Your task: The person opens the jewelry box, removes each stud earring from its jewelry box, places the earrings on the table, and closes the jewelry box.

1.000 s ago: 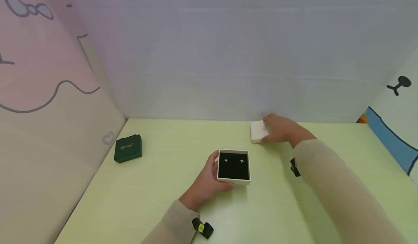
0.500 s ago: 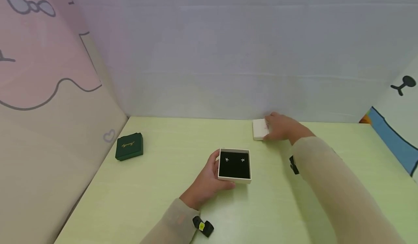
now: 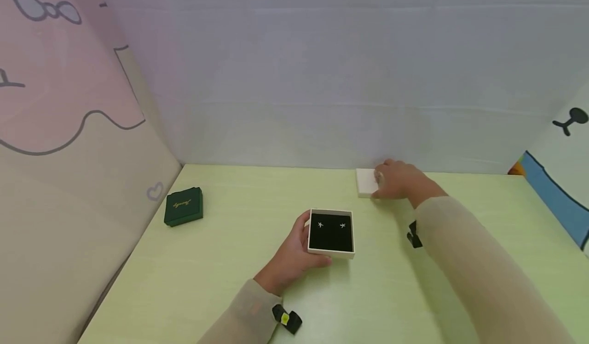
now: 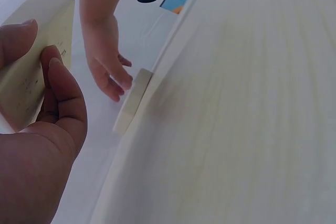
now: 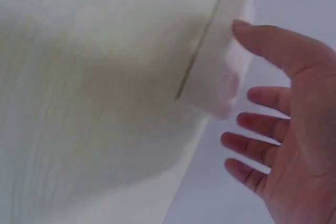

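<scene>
Compared with the first head frame, the right hand [image 3: 397, 180] sits slightly further right over the white lid [image 3: 366, 183], and the lid looks flatter on the worktop [image 3: 221, 272]; the left hand [image 3: 291, 259] and the white box [image 3: 330, 255] have hardly moved.

The box stands uncovered, with two star-shaped earrings [image 3: 342, 226] on its black pad [image 3: 330, 241]. What looks like its lid lies at the worktop's back edge, so setting it aside appears all but done; only the right hand has not cleared it. The green box [image 3: 183, 206] lies at the far left, closed and well apart from both hands.

The left fingers are bent and grip the white box between thumb and fingers, just above the worktop. The right fingers are spread and loosely bent, not wrapped round anything; the thumb is at the lid's edge, though whether it presses I cannot tell.
</scene>
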Demonstrator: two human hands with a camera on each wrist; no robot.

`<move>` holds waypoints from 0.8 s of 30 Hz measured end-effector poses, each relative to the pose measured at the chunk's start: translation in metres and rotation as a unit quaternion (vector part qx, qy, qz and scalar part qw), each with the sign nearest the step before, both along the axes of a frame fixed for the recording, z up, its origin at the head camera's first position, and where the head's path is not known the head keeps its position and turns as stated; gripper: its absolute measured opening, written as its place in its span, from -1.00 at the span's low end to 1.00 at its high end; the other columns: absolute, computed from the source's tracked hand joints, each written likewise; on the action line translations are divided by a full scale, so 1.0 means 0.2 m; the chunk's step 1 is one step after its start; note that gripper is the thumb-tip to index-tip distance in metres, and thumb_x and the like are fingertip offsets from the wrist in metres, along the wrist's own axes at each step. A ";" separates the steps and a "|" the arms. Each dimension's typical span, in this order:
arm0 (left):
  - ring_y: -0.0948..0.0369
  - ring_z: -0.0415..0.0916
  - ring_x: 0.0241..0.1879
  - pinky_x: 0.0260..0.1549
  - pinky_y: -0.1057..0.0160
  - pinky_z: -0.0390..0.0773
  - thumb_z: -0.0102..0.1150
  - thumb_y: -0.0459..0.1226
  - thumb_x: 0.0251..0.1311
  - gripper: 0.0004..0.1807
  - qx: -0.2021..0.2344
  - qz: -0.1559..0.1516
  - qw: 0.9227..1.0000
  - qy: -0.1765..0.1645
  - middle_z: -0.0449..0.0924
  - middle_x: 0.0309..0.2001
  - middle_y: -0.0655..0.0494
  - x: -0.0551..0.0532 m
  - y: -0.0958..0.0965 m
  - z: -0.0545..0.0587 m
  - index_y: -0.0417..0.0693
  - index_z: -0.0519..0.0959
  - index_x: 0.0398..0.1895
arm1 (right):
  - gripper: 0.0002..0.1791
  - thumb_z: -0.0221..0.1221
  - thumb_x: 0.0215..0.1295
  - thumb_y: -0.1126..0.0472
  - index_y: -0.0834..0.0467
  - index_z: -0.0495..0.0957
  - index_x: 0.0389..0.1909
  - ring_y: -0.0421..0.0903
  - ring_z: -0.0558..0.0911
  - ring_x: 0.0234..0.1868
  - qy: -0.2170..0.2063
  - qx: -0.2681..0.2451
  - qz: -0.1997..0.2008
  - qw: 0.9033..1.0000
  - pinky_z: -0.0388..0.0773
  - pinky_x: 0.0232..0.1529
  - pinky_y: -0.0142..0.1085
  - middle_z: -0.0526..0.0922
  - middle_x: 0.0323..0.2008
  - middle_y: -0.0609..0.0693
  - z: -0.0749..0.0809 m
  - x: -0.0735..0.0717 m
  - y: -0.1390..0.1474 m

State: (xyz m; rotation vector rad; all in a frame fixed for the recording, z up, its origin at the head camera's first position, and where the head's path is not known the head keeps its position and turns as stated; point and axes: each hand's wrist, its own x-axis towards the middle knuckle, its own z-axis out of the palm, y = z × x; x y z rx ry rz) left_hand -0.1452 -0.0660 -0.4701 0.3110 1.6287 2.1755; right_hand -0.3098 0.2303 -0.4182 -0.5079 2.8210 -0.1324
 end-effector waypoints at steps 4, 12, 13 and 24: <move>0.05 0.62 0.05 -0.05 0.20 0.62 0.34 -0.73 -0.09 0.26 -0.004 0.004 1.000 -0.003 0.41 0.34 -0.06 0.00 0.00 0.00 0.06 -0.09 0.63 | -0.11 0.38 0.21 -0.18 0.37 0.41 0.35 0.39 0.44 0.23 -0.008 -0.016 -0.008 1.000 0.34 0.21 0.34 0.41 0.29 0.40 0.05 0.03 0.00; 0.05 0.62 0.07 -0.04 0.21 0.61 0.36 -0.70 -0.05 0.24 -0.015 -0.003 1.000 -0.003 0.39 0.35 -0.09 -0.01 0.00 -0.01 0.06 -0.09 0.63 | -0.18 0.29 0.39 -0.07 0.39 0.30 0.44 0.37 0.38 0.35 -0.027 -0.174 -0.027 0.984 0.29 0.32 0.25 0.38 0.36 0.40 0.03 0.14 -0.01; 0.05 0.62 0.07 -0.04 0.21 0.61 0.36 -0.70 -0.04 0.24 -0.016 -0.004 1.000 -0.003 0.39 0.36 -0.09 -0.01 0.00 -0.01 0.07 -0.09 0.64 | -0.19 0.29 0.40 -0.07 0.38 0.31 0.45 0.34 0.40 0.33 -0.028 -0.197 -0.033 0.979 0.32 0.30 0.24 0.39 0.36 0.38 0.02 0.16 -0.01; 0.03 0.62 0.06 -0.04 0.20 0.61 0.38 -0.68 -0.05 0.24 -0.015 0.001 1.000 0.002 0.41 0.35 -0.05 -0.01 0.00 -0.02 0.12 -0.06 0.63 | -0.36 0.24 0.45 -0.12 0.23 0.47 0.34 0.18 0.58 0.17 0.007 -0.337 -0.057 0.940 0.47 0.19 0.11 0.58 0.20 0.18 0.01 0.39 -0.13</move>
